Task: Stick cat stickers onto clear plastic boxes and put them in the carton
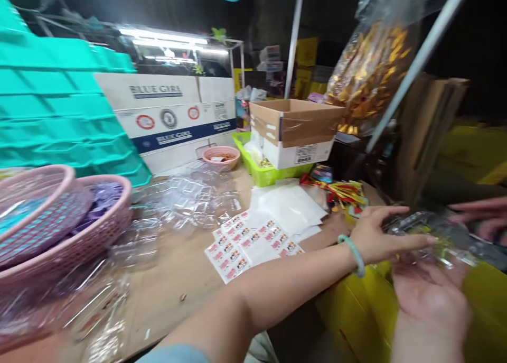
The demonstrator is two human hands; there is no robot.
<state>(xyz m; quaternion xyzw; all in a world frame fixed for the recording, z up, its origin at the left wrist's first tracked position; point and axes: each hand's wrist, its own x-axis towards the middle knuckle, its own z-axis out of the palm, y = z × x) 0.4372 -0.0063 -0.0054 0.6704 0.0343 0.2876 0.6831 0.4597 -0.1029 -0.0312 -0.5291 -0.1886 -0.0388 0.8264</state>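
Off to the right, past the table's (174,284) edge, clear plastic packaging (415,224) with greenish-gold contents sits between the person's two hands. The left hand (380,233) holds it from the side, thumb out, its arm stretched rightward; the right hand (431,294) — palm up — holds it from below. Another person's blurred hand (483,217) is just beyond. Sticker sheets (229,252) lie beside the left forearm.

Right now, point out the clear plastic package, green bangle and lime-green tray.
Clear plastic package (423,223), head view: upper part.
Green bangle (356,253), head view: outer band.
Lime-green tray (270,177), head view: front wall.
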